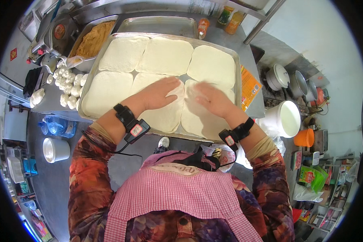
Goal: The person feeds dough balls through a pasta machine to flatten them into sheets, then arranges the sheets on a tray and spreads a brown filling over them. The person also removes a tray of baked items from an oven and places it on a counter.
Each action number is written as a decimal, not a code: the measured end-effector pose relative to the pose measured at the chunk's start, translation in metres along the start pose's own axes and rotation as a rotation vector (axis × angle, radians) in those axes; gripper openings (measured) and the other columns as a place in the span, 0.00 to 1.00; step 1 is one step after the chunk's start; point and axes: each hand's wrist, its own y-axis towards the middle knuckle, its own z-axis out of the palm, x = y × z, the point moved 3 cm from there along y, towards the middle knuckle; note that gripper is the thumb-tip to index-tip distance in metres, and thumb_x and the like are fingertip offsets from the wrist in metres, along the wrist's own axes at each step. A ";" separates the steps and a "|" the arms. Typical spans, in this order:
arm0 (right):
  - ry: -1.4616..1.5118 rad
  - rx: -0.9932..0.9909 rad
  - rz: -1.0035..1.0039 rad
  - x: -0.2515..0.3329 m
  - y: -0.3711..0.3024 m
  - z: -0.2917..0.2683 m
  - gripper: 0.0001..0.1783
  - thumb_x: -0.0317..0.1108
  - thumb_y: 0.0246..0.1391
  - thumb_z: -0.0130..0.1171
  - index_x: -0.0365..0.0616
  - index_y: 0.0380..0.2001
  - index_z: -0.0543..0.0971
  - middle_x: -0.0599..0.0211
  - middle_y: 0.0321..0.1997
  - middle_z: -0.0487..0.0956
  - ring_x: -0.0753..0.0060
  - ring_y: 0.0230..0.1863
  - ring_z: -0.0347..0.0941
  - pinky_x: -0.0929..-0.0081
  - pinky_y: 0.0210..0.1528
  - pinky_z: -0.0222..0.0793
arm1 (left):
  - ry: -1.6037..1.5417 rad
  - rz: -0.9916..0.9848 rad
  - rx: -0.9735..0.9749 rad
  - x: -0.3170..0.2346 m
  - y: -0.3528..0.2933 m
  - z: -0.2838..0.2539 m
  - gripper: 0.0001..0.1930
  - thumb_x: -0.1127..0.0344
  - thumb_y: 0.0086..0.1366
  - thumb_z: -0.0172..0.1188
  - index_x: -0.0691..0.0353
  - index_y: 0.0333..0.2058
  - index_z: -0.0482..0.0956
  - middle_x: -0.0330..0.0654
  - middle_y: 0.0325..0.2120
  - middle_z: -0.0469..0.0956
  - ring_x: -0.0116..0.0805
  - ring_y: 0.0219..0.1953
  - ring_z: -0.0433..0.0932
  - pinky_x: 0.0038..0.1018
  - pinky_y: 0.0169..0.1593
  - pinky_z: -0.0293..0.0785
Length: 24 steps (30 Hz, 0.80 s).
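Note:
A large metal baking tray (238,76) holds several flat, pale dough sheets laid side by side in two rows. My left hand (161,93) lies flat with fingers stretched on the near middle dough sheet (159,119), its thumb apart. Over the inner edge of the near right dough sheet (195,121) is my right hand (211,98); its fingers are outstretched and partly blurred by motion. Whether that hand touches the dough cannot be made out. Neither hand holds anything. The two hands face each other across the seam between these sheets.
Dough balls (71,86) are heaped left of the tray. Behind stand a pan of brown crumbly filling (94,39), another metal tray (159,26) and a jar (203,28). An orange packet (250,86) borders the tray's right side; a white bucket (291,119) stands beyond.

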 end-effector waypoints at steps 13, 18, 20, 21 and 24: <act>-0.612 0.105 0.302 -0.023 -0.006 -0.019 0.37 0.51 0.56 0.51 0.30 0.58 0.63 0.41 0.64 0.60 0.46 0.66 0.54 0.57 0.68 0.48 | 0.378 -0.075 -0.116 0.018 0.034 0.017 0.32 0.56 0.63 0.53 0.73 0.59 0.59 0.58 0.62 0.55 0.49 0.66 0.51 0.38 0.68 0.46; -0.403 0.075 0.207 0.009 0.006 -0.016 0.35 0.49 0.56 0.51 0.31 0.57 0.64 0.41 0.64 0.59 0.47 0.67 0.53 0.57 0.68 0.48 | 0.179 -0.015 -0.131 0.016 0.033 0.014 0.30 0.61 0.61 0.56 0.72 0.58 0.61 0.58 0.59 0.60 0.51 0.64 0.57 0.38 0.67 0.50; -0.420 0.063 0.085 0.026 0.015 -0.011 0.35 0.49 0.57 0.50 0.32 0.58 0.63 0.40 0.64 0.60 0.46 0.67 0.52 0.57 0.68 0.48 | 0.201 0.045 -0.183 0.013 0.032 0.013 0.31 0.62 0.61 0.56 0.71 0.58 0.60 0.59 0.59 0.61 0.51 0.63 0.58 0.39 0.67 0.51; -0.449 0.115 0.055 0.031 0.021 -0.006 0.35 0.49 0.57 0.50 0.32 0.59 0.62 0.40 0.64 0.60 0.46 0.68 0.52 0.58 0.68 0.47 | 0.303 0.094 -0.200 0.010 0.032 0.014 0.31 0.62 0.61 0.56 0.71 0.59 0.60 0.59 0.59 0.61 0.51 0.63 0.58 0.39 0.67 0.51; -0.186 0.386 0.171 0.024 0.032 0.002 0.36 0.50 0.57 0.50 0.33 0.60 0.61 0.41 0.65 0.58 0.45 0.69 0.49 0.58 0.69 0.45 | 0.344 0.131 -0.105 0.011 0.034 0.014 0.31 0.62 0.62 0.55 0.70 0.60 0.58 0.59 0.60 0.59 0.51 0.64 0.56 0.39 0.67 0.50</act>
